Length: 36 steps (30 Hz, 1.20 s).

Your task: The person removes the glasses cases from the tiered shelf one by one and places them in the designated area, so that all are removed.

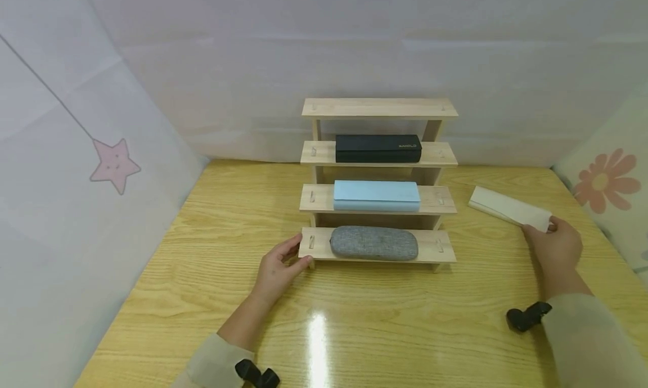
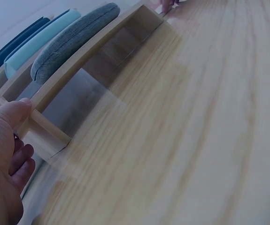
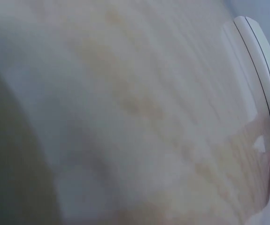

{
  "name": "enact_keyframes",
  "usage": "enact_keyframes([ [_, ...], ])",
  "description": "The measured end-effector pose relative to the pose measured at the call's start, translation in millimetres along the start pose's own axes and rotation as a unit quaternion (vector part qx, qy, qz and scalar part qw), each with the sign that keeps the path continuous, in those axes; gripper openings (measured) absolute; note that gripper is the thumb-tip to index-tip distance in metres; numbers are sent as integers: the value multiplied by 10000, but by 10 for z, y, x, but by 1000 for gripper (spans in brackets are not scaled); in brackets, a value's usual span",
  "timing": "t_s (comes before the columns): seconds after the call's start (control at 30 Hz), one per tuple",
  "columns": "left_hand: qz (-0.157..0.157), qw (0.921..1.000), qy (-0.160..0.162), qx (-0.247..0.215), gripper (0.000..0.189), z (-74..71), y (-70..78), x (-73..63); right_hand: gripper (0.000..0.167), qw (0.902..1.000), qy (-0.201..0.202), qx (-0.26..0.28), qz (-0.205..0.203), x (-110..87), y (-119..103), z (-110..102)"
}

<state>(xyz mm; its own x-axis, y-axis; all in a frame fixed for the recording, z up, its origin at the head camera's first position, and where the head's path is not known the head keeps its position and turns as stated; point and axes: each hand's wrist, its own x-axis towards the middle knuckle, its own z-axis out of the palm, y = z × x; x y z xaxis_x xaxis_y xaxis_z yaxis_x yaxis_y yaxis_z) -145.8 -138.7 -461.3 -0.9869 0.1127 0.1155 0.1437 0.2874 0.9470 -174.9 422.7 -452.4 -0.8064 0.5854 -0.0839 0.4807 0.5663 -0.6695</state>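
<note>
White case [image 1: 508, 207] lies on the worktop [image 1: 374, 320], toward its far right corner, set at a slant, right end near the right edge. Can't tell if that end is slightly raised. Handling, my guess: light, stiff shell, smooth so a bit slippery, not very fragile; seam runs lengthwise, so a lid-only grip might pop it. Best hold: across both long sides near the middle; an end grip may let it swing.

Right hand [image 1: 557, 244]: narrow pinch on the case's right end, thumb on the near side, fingers across. Forearm comes in along the right edge, pointing to the back edge. Right wrist view catches only part of the fingers.

Left hand [image 1: 277, 270]: thumb on the front left corner of the wooden rack's [image 1: 379, 108] lowest tier, fingers bent behind its left end, gripping it. Forearm angles right. Rack has 4 tiers; lower 3 carry 1 case each: gray case [image 1: 374, 243], blue case [image 1: 377, 195], black case [image 1: 378, 149].
</note>
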Motion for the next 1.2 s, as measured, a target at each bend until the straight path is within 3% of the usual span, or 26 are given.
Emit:
enact_keyframes([
  [0.47,-95,9999,-20,41,59,14,-28,-24,81,9968,-560,431,368,215,-30,-15],
  [0.8,-118,9999,-11,86,59,16,-37,-18,81,9970,-545,431,344,269,-76,-5],
  [0.9,-109,9999,-4,121,60,12,-39,-13,85,9967,-527,572,237,254,-100,-2],
  [1.2,-25,10000,-1,73,59,-5,-18,-3,86,9920,-314,1034,-650,169,-334,-3],
])
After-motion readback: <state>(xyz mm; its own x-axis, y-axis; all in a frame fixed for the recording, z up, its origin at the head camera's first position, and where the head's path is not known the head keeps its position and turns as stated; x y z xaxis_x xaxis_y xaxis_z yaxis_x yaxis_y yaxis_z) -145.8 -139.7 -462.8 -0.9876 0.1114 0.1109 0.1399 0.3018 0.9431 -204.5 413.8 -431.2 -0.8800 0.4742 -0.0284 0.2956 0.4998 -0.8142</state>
